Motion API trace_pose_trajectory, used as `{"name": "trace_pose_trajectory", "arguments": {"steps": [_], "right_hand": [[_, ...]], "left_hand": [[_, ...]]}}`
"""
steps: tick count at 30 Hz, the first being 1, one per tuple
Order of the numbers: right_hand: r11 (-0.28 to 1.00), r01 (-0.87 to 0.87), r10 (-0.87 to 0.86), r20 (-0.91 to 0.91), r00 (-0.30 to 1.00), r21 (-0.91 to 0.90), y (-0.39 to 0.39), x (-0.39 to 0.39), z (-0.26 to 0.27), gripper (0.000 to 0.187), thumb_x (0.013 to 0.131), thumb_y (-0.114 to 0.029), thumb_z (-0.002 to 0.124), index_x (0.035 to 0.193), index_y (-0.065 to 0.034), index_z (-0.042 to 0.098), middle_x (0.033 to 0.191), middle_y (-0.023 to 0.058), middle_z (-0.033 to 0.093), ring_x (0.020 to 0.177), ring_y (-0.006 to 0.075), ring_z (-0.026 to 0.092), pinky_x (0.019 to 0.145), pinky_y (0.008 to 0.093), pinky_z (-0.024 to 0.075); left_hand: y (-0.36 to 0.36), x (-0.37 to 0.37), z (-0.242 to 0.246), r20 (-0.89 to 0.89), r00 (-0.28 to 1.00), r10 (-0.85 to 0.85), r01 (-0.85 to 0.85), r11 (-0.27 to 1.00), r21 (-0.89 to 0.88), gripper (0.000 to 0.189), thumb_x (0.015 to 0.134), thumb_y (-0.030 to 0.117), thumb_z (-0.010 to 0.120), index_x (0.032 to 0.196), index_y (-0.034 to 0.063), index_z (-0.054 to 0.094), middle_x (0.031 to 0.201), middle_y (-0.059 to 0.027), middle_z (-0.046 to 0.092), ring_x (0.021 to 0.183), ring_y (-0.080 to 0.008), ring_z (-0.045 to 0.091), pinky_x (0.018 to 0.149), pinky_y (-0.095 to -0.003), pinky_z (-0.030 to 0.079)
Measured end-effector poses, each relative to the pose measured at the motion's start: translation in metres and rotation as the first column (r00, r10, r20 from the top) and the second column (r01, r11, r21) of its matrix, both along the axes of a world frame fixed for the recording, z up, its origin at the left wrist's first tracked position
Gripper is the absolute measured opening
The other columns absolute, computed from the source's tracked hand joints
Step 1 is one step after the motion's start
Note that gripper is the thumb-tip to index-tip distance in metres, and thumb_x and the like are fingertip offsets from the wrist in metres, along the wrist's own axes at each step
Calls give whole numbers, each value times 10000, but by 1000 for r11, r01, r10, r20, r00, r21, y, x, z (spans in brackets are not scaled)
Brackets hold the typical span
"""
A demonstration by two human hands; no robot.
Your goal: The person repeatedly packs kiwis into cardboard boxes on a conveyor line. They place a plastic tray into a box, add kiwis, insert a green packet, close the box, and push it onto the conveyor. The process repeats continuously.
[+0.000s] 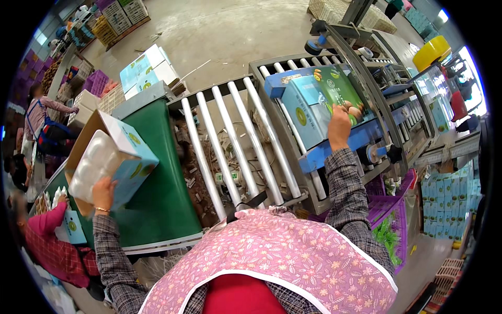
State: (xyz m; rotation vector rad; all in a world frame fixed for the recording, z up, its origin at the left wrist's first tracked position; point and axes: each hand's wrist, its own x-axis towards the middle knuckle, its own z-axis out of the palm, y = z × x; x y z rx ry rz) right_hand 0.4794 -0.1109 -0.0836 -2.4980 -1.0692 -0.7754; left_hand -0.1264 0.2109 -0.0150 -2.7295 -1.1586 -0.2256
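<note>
My left hand [103, 194] is at the near edge of an open carton [135, 172], its fingers against a white moulded tray [96, 157] inside. That carton is tilted on the green conveyor belt [172, 188], its opening facing left. On the right, my right hand [339, 127] rests with curled fingers on the green printed top of a light-blue carton [304, 110]. Kiwifruit pictures mark this carton, which sits on rollers between the blue side guides [325, 155] of a carton-sealing machine [353, 74]. Whether the right fingers pinch anything is hidden.
Bare metal rollers [237, 145] bridge belt and machine. Flat cartons [145, 70] are stacked beyond the belt. A co-worker in red [59, 239] is close at left, near another carton [74, 227]. A purple crate [392, 223] is at right, below a yellow tape roll [431, 53].
</note>
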Motion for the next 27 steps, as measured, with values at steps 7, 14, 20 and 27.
{"name": "trace_pose_trajectory", "arguments": {"steps": [7, 14, 20, 27], "right_hand": [[978, 70, -10, -289, 957, 196, -13, 0, 27, 214, 705, -33, 606, 918, -15, 615, 870, 136, 619, 805, 275, 590, 697, 342, 467], [895, 72, 208, -555, 805, 440, -21, 22, 25, 220, 719, 9, 595, 937, -3, 627, 887, 76, 631, 813, 152, 589, 718, 287, 470], [900, 162, 110, -569, 815, 406, -30, 39, 34, 244, 767, -44, 598, 1000, 32, 588, 943, 121, 612, 847, 184, 584, 733, 320, 475], [635, -13, 493, -393, 776, 772, 8, -26, 120, 210, 760, -115, 649, 905, 28, 597, 860, 84, 620, 735, 144, 594, 643, 262, 489]], "left_hand": [[-128, 127, 27, 221, 929, -298, 335, 929, -155, 247, 694, 149, 604, 550, 47, 431, 560, -133, 449, 522, -317, 453, 489, -394, 358], [-209, 159, 42, 351, 751, -559, 656, 693, -299, 190, 699, 224, 620, 741, 53, 552, 753, -103, 510, 710, -266, 510, 656, -349, 429], [-176, 154, 5, 223, 929, -296, 365, 829, -423, 609, 736, 296, 583, 1218, 5, 349, 1206, -206, 385, 1092, -369, 387, 928, -426, 318], [-94, 152, -55, -179, 980, -88, -7, 882, -470, 726, 790, 365, 529, 1319, -1, 194, 1240, -209, 393, 1180, -318, 351, 979, -401, 263]]}}
